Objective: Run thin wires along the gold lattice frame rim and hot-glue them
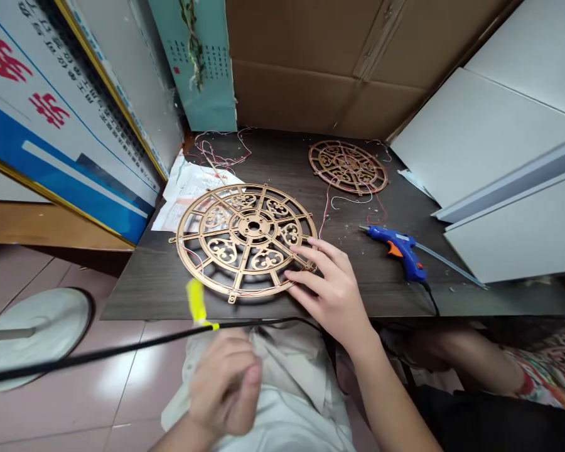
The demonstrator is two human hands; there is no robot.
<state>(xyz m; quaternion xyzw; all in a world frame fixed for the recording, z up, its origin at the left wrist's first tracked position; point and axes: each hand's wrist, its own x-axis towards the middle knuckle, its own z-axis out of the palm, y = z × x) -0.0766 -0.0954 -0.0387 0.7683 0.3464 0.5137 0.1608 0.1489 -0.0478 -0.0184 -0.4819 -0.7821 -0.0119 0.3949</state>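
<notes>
A large round wooden fretwork disc (245, 235) lies flat on the dark table (282, 169), thin red and white wires threaded through it. My right hand (332, 292) rests on the disc's right rim with fingers stretched out and spread. My left hand (226, 383) is below the table edge, over my lap, fingers curled in a pinch; it is blurred, and what it holds is unclear. A black cable (122, 348) with a yellow tag (196, 301) runs just above that hand.
A smaller fretwork disc (348, 166) with wires sits at the back. A blue glue gun (400, 251) lies to the right. Papers (188, 188) lie at the left, white panels (489, 157) at the right, cardboard behind. A fan base (32, 333) stands on the floor.
</notes>
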